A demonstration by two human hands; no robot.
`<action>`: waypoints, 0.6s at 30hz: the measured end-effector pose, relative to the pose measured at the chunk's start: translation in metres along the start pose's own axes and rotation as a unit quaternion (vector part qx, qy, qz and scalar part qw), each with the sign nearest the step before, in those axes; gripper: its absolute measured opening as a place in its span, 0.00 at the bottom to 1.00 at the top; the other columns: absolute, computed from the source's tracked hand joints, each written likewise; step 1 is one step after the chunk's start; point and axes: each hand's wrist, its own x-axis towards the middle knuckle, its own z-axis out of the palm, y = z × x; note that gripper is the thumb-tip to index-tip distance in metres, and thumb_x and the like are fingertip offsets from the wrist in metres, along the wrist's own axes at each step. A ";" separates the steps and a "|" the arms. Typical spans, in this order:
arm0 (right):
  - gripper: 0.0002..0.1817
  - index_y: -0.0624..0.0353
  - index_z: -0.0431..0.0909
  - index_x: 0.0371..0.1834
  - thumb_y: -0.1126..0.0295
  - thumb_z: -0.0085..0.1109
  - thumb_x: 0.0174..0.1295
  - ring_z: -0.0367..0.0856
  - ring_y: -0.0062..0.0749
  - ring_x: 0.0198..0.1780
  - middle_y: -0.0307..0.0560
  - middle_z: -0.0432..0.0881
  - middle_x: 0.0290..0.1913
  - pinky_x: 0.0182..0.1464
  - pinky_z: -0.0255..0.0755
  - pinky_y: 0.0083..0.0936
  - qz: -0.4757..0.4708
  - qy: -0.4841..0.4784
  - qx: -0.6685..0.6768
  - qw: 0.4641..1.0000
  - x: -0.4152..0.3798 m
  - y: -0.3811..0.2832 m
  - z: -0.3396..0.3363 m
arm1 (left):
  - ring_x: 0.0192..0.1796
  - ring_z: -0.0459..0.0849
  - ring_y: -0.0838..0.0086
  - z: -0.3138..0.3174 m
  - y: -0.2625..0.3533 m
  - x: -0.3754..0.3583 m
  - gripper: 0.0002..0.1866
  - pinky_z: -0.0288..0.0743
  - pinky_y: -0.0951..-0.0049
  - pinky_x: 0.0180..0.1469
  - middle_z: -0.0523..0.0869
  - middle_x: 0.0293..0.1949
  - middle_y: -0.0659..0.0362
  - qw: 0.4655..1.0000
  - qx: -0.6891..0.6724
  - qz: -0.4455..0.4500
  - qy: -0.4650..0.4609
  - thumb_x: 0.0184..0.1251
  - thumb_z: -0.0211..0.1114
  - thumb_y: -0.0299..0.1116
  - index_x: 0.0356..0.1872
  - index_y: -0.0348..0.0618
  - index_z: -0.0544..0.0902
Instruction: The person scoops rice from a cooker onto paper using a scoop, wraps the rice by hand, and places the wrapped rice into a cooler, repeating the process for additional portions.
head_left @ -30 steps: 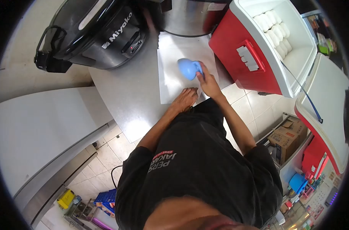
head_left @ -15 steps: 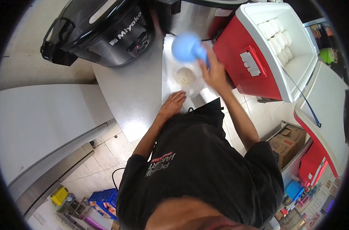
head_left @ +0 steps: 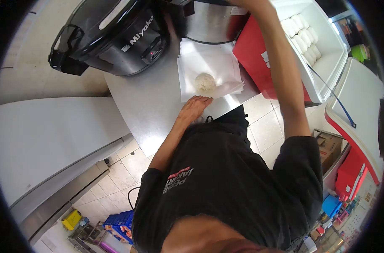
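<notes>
A domed mound of cooked rice [head_left: 205, 84] rests on a stack of white wrapping paper [head_left: 187, 63] on the metal table. My left hand [head_left: 195, 107] lies at the paper's near edge just below the rice, its fingers stretched out and close together, with the fingertips touching the sheet. My right hand [head_left: 246, 3] reaches to the top of the view, over the rim of the silver rice cooker [head_left: 215, 23]. Its fingers are cut off by the frame, and the blue scoop is out of sight.
A black Miyako rice cooker [head_left: 128, 42] stands on the left of the metal table [head_left: 145, 105]. At the right, a red cooler box [head_left: 253, 55] is open, with several white wrapped bundles [head_left: 303, 36] inside. Its lid [head_left: 356, 109] hangs outward.
My right hand has swung up and away from the rice, towards the silver cooker, and the blue scoop has left the view. My left hand stays by the paper's edge.
</notes>
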 end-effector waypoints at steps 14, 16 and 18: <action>0.13 0.64 0.79 0.40 0.69 0.62 0.52 0.77 0.49 0.47 0.51 0.81 0.43 0.51 0.69 0.36 -0.057 -0.333 0.236 0.911 -0.277 0.000 0.139 | 0.50 0.80 0.58 -0.032 -0.009 0.016 0.19 0.72 0.62 0.54 0.83 0.47 0.54 1.000 0.003 -0.023 -0.009 0.57 0.53 0.22 0.50 0.44 0.79; 0.14 0.64 0.80 0.40 0.67 0.61 0.54 0.78 0.52 0.47 0.53 0.81 0.42 0.51 0.70 0.36 -0.007 -0.318 0.318 0.893 -0.280 0.005 0.141 | 0.49 0.80 0.55 -0.031 -0.018 0.014 0.16 0.73 0.60 0.54 0.84 0.46 0.52 0.995 -0.055 -0.068 0.048 0.60 0.52 0.24 0.48 0.43 0.80; 0.16 0.66 0.80 0.38 0.61 0.59 0.60 0.80 0.53 0.43 0.56 0.83 0.39 0.49 0.71 0.35 0.062 -0.311 0.414 0.853 -0.282 0.007 0.140 | 0.48 0.80 0.54 -0.037 -0.027 0.007 0.14 0.73 0.60 0.53 0.84 0.45 0.51 0.995 -0.048 -0.085 0.025 0.61 0.53 0.25 0.47 0.42 0.81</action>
